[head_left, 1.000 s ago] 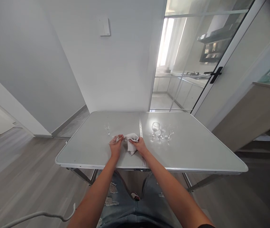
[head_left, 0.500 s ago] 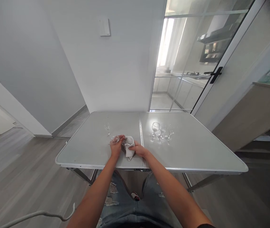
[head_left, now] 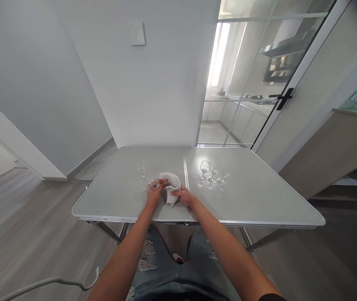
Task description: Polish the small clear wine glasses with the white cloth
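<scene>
Clear stemmed glass (head_left: 152,184): left hand (head_left: 156,191) grips it, right hand (head_left: 184,196) grips white cloth (head_left: 174,182), near grey rectangular bench (head_left: 116,198) front edge. Apparent step: wiping; rotation likely required next.

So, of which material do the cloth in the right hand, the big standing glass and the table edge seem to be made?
Cloth: fabric, matt white, as its soft folds suggest; the fibre cannot be told.
Big standing glass: see-through and glossy with bright highlights, so probably real glass, though clear plastic is possible.
Table edge: likely metal, judging by its silvery sheen.
</scene>
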`<state>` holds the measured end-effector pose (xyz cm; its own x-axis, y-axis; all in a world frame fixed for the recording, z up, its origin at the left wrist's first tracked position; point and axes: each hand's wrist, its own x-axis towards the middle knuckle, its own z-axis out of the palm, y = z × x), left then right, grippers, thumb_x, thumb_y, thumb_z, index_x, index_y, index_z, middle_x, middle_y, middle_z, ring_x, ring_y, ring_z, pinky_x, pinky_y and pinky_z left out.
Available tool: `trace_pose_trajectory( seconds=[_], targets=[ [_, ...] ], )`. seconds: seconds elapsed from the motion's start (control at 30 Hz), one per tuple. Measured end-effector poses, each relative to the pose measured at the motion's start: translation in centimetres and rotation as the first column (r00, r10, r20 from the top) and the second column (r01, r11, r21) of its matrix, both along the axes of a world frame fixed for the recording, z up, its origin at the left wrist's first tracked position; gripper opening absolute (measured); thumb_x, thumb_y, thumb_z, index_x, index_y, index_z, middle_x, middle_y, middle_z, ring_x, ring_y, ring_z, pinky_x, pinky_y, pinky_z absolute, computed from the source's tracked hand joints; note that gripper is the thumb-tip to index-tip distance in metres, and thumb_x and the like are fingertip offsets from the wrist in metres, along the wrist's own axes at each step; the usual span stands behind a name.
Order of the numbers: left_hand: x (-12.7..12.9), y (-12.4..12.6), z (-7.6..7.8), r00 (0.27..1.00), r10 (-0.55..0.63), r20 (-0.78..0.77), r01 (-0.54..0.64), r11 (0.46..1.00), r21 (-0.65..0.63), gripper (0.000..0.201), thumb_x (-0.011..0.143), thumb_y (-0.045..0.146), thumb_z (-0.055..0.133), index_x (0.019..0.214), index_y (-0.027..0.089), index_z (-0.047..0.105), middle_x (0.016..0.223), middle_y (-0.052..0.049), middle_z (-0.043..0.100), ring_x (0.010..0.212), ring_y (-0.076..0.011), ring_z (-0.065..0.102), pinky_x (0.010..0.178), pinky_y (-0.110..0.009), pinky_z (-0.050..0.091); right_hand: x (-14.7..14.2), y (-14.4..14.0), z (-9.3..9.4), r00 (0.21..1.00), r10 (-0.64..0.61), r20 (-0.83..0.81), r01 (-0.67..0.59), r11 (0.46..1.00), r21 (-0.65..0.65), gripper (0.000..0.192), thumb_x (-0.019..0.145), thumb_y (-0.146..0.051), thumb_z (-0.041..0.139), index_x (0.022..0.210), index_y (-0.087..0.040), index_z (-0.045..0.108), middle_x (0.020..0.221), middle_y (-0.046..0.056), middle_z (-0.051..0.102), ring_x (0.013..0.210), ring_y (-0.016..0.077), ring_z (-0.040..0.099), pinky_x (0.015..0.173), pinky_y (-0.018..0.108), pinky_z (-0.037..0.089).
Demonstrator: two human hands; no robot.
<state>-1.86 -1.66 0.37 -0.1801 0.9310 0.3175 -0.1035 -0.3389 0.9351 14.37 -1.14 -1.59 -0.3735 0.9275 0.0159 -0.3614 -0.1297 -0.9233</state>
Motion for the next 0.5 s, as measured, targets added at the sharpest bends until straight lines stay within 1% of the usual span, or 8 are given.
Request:
trace_pose_trajectory(
  seconds=[0.1,0.13,0.23,0.3,0.4,0.5],
  targets=[
    [-0.16,-0.03,0.07,1.000,0.013,-0.004,-0.013,1.000,0.000,0.028,0.072,0.041,0.080,0.085,0.017,0.076,0.089,-0.009,0.076,0.083,-0.0210,0.070,0.082,-0.036,0.055,0.02,-0.22,-0.16,0.997,0.076,0.033,-0.075,0.996,-0.040,0.047,0.050,-0.027,0.084,0.094,-0.019,0.069,0.083,0.002,0.072,0.073,0.0185,0.061,0.069,0.031,0.049],
    [-0.26,-0.02,0.08,0.999,0.037,-0.019,-0.038,0.999,-0.004,0.027,0.072,0.041,0.079,0.085,0.017,0.076,0.088,-0.009,0.076,0.082,-0.0206,0.070,0.081,-0.035,0.055,0.03,-0.29,-0.22,0.993,0.105,0.045,-0.103,0.993,-0.052,0.046,0.051,-0.026,0.084,0.093,-0.019,0.069,0.083,0.002,0.072,0.072,0.0183,0.061,0.068,0.030,0.049],
    [-0.59,0.10,0.02,0.986,0.160,-0.050,-0.160,0.987,-0.008,0.027,0.074,0.041,0.078,0.086,0.017,0.076,0.088,-0.008,0.076,0.082,-0.0196,0.069,0.079,-0.032,0.054,0.05,-0.37,-0.38,0.981,0.182,0.072,-0.178,0.982,-0.057,0.043,0.051,-0.027,0.084,0.090,-0.017,0.069,0.080,0.002,0.072,0.070,0.0172,0.061,0.067,0.029,0.048],
    [-0.73,0.21,-0.02,0.973,0.222,-0.059,-0.223,0.975,0.002,0.027,0.075,0.041,0.076,0.087,0.017,0.076,0.089,-0.007,0.076,0.083,-0.0196,0.069,0.080,-0.032,0.053,0.07,-0.32,-0.44,0.976,0.200,0.082,-0.198,0.979,-0.042,0.042,0.051,-0.028,0.084,0.089,-0.017,0.069,0.078,0.001,0.071,0.068,0.0162,0.060,0.066,0.028,0.047],
    [-0.69,0.24,0.06,0.969,0.239,-0.066,-0.239,0.971,0.010,0.027,0.075,0.042,0.076,0.087,0.017,0.076,0.090,-0.007,0.076,0.085,-0.0201,0.069,0.083,-0.033,0.053,0.16,-0.21,-0.39,0.990,0.130,0.062,-0.129,0.992,-0.010,0.042,0.051,-0.026,0.083,0.089,-0.017,0.068,0.079,0.000,0.070,0.068,0.0160,0.059,0.065,0.028,0.046],
    [-0.38,0.09,0.24,0.981,0.190,-0.046,-0.190,0.982,-0.016,0.029,0.073,0.042,0.079,0.086,0.016,0.076,0.089,-0.009,0.076,0.084,-0.0212,0.070,0.084,-0.035,0.054,0.27,-0.07,-0.32,0.999,0.033,0.025,-0.034,0.999,0.011,0.041,0.051,-0.024,0.083,0.089,-0.018,0.067,0.080,0.000,0.070,0.071,0.0166,0.059,0.066,0.028,0.046]
  ],
)
